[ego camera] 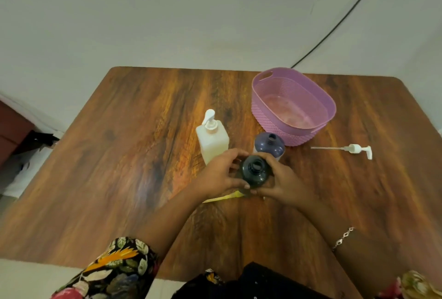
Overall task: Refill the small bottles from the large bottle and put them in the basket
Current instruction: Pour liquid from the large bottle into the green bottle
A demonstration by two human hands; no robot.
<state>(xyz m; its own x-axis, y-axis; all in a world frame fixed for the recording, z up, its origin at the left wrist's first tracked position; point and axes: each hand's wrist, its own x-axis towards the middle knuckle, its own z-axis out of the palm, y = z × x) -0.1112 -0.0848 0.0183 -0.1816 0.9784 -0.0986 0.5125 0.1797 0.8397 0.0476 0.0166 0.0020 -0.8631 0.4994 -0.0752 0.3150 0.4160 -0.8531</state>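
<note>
Dark small bottle (254,170), neck open, sits near the middle of the counter (134,145). Left hand (221,174) wraps its fingers round the 9 o'clock side, right hand (281,180) round the 3 o'clock side. Smooth rigid plastic, probably light and slippery, so best gripped at mid-body. Basket (293,105) lies at 1 o'clock.

Glossy wood-grain table (119,155); textured, seemingly plastic basket (270,117); smooth dark bottle (254,171).
</note>
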